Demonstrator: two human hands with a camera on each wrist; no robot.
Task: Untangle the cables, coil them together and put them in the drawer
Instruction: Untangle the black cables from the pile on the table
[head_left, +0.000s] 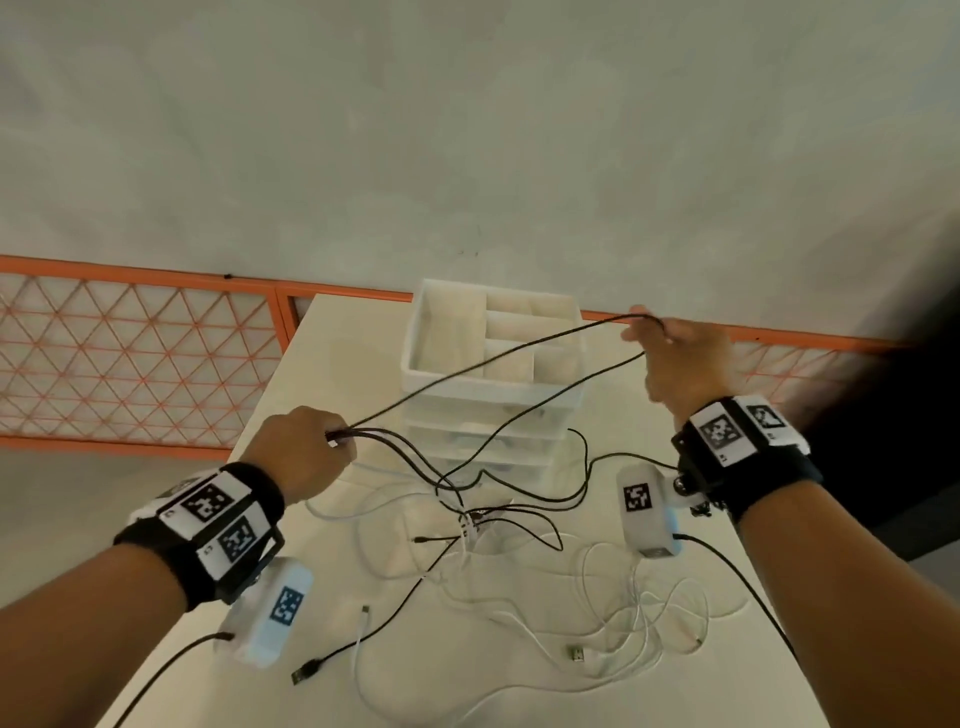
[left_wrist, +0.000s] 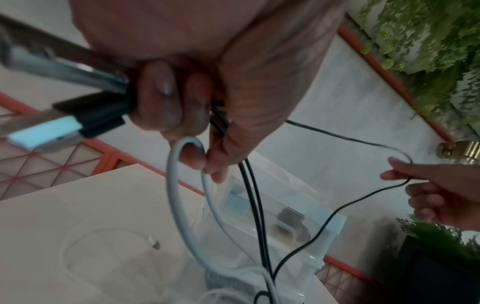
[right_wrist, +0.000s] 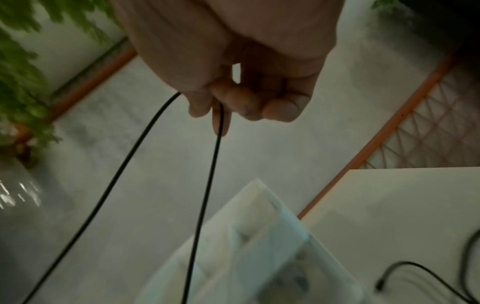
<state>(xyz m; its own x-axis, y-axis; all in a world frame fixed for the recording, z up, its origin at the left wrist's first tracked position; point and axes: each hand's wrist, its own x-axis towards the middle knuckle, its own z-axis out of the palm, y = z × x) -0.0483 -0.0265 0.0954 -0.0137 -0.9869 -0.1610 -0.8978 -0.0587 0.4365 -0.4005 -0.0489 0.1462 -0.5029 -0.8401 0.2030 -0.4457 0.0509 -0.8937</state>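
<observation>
My left hand (head_left: 306, 447) (left_wrist: 197, 107) grips a bundle of black cable strands (head_left: 395, 441) with USB plugs (left_wrist: 85, 117) sticking out behind the fist, plus a white cable loop (left_wrist: 176, 185). My right hand (head_left: 675, 353) (right_wrist: 233, 98) is raised at the right and pinches a loop of one black cable (head_left: 519, 348) (right_wrist: 207, 185), stretched between both hands above the drawer unit (head_left: 493, 374). A tangle of black and white cables (head_left: 498, 525) lies on the white table (head_left: 332, 374) below. The unit's top tray is open with dividers; its lower drawers look closed.
Loose white cables (head_left: 639, 623) and a black USB plug (head_left: 304, 673) lie on the table's near part. An orange lattice railing (head_left: 130, 358) runs behind the table. Green plants (left_wrist: 426, 41) grow beyond it. The table's left edge is close to my left wrist.
</observation>
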